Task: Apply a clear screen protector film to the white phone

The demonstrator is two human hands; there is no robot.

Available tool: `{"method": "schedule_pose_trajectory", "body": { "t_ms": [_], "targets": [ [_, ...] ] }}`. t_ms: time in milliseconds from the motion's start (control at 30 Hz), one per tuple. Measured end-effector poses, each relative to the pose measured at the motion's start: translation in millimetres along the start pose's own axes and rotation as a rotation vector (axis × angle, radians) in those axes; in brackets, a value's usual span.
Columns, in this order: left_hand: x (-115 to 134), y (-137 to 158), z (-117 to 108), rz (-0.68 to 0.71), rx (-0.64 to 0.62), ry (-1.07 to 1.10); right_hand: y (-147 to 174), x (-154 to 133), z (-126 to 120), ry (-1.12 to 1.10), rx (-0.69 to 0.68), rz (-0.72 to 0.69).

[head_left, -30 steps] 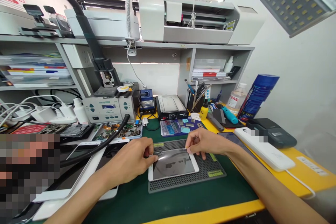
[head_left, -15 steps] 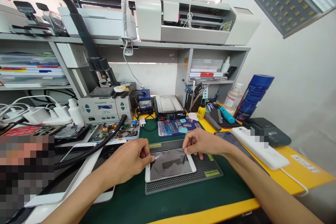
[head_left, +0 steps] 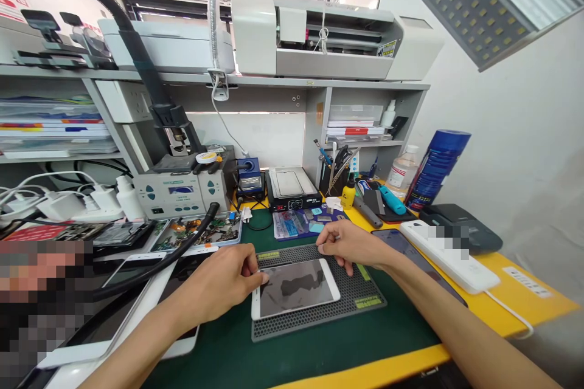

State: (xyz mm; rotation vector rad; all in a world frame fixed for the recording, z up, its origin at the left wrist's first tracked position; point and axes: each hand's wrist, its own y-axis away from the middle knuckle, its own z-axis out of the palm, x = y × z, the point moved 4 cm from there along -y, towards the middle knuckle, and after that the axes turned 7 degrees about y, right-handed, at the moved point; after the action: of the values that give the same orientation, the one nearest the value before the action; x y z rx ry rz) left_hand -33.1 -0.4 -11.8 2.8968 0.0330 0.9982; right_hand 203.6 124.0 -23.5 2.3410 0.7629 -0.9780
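Note:
A white smartphone (head_left: 294, 289) lies face up on a grey honeycomb-patterned mat (head_left: 365, 289), its dark screen showing reflections. My left hand (head_left: 232, 276) is closed at the phone's upper left corner, the thumb pressed on the edge and the other fingers curled. Just beyond the phone's upper right corner is my right hand (head_left: 344, 246), thumb and index finger pinched together, apart from the phone. Whether something thin is in that pinch I cannot make out. Under the mat is a dark green work mat (head_left: 319, 352).
At left, a black hose (head_left: 201, 228) crosses a tray of circuit parts (head_left: 210, 231) and larger white-framed devices (head_left: 182, 340). A black heating plate (head_left: 292, 194) stands behind. On the right are a dark phone (head_left: 420, 261), a white power strip (head_left: 449, 255) and a yellow bottle (head_left: 348, 193).
My right hand has drawn slightly up and away from the phone's upper right corner, which now shows uncovered. My left hand stays at its corner. The whole view has shifted a little.

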Motion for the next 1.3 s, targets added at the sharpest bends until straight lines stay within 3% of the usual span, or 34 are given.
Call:
{"method": "schedule_pose_trajectory", "body": {
  "t_ms": [533,767,933,1167,1300],
  "targets": [
    [-7,-2,-5,-0.173,-0.002,0.026,-2,3,1,0.018,-0.04,0.0],
    [-13,-5,-5,-0.219,-0.085,0.238,-4,6,1,0.009,-0.043,0.006],
    [-16,-7,-6,-0.241,-0.071,0.26,-4,6,1,-0.021,-0.04,0.013],
    [-23,-8,-6,-0.211,-0.012,0.248,-2,2,1,-0.057,-0.035,0.015],
    [-15,-2,-9,-0.099,-0.082,0.232,-1,0,-1,-0.051,-0.03,0.019]
  ]
}}
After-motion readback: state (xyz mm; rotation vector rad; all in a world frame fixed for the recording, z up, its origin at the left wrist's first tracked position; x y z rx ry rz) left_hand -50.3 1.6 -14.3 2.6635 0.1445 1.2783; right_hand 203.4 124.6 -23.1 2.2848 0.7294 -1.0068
